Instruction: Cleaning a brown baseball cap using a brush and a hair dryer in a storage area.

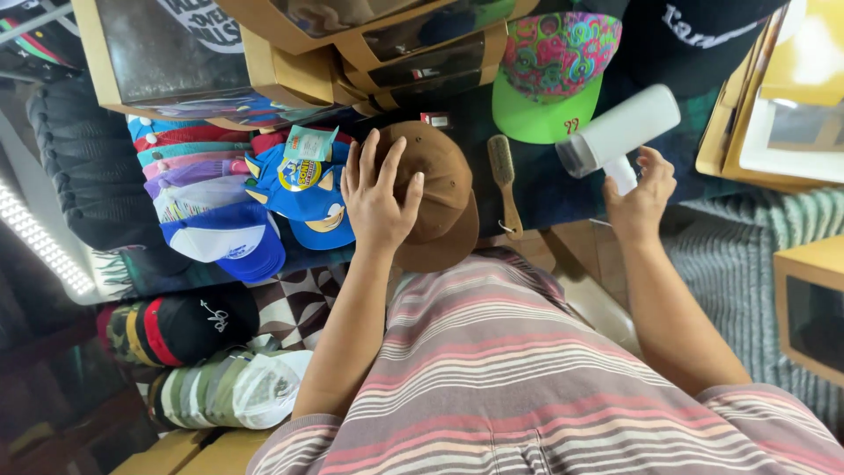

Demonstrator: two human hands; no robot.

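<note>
We find the left hand (378,198) spread flat on the brown cap (435,189) on the table (536,189); the right hand (640,198) grips a white handheld steamer (620,132). We advise holding the crown steady, fingers away from the nozzle.

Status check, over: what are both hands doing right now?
Left hand flat on brown cap. Right hand grips white handheld device. Wooden brush lies between them.

A brown cap (435,189) lay crown up under the left hand's spread fingers (378,171), brim toward the person. A white handheld dryer (620,132) stood gripped by its handle in the right fingers (646,171), its barrel angled leftward.
</note>
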